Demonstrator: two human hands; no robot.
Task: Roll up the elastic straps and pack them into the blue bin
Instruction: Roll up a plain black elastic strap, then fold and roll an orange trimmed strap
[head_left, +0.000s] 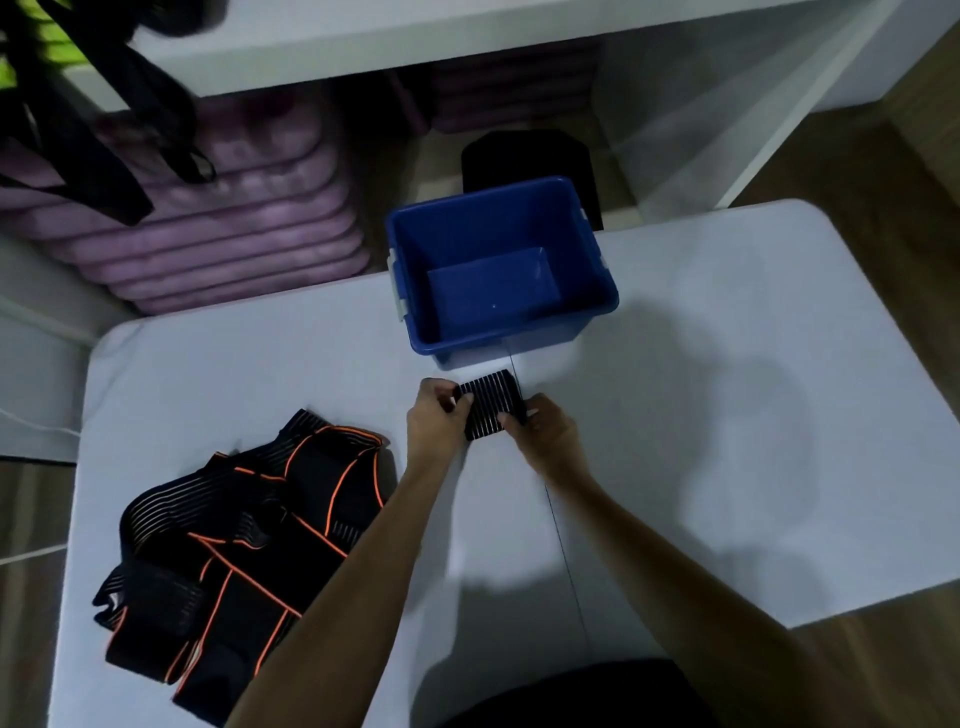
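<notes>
I see the left hand (435, 418) and right hand (546, 427) pinching a rolled strap (490, 404), fingers curled at its ends; blue bin (597, 312) just beyond, strap pile (244, 535) left.

A stack of purple padded mats (228, 228) sits under a white shelf (395, 36). A black chair back (530, 156) stands behind the white table (727, 364).

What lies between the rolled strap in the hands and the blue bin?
Only bare white table: the head view shows a short clear gap between the rolled strap and the blue bin.
</notes>
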